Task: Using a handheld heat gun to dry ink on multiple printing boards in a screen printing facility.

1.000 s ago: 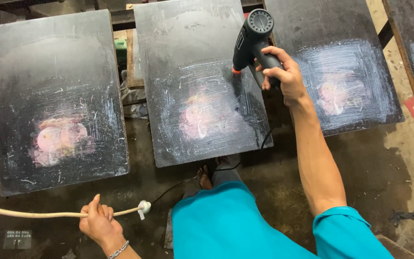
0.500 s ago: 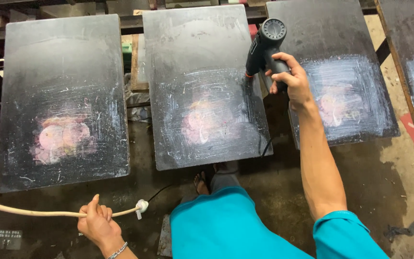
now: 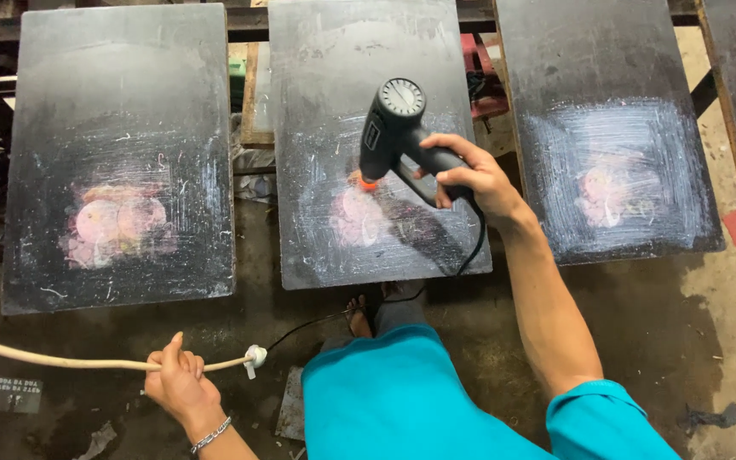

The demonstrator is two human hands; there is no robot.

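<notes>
A black heat gun point(image 3: 395, 128) was gripped by the right hand point(image 3: 470, 175), the fingers closed round its handle and the arm stretched forward from a teal sleeve point(image 3: 606, 422). The gun's dial-like rear end was turned up toward the camera, and its glowing orange nozzle was pointed down at the middle board point(image 3: 368, 145), just above a pale pink patch point(image 3: 358, 217) within a whitish, scratched area on that board's lower half. A black cord point(image 3: 474, 243) was seen hanging from the handle and passing over the board's near edge. The left hand point(image 3: 179, 385) was held low at the bottom left, closed round a cream-coloured cable point(image 3: 61, 362) that ran off the left edge; the cable's white plug end point(image 3: 254, 356) lay just beside the fingertips, with a thin dark wire led away from it across the floor. A metal bracelet point(image 3: 209, 436) was worn on that wrist. A left board point(image 3: 117, 153) bearing a larger pink stain and a right board point(image 3: 606, 128) with a chalky white rectangle were set either side of the middle one, each apart from it by a narrow gap. A bare foot point(image 3: 358, 313) was visible on the dirty concrete floor point(image 3: 658, 324), just under the middle board's near edge.
</notes>
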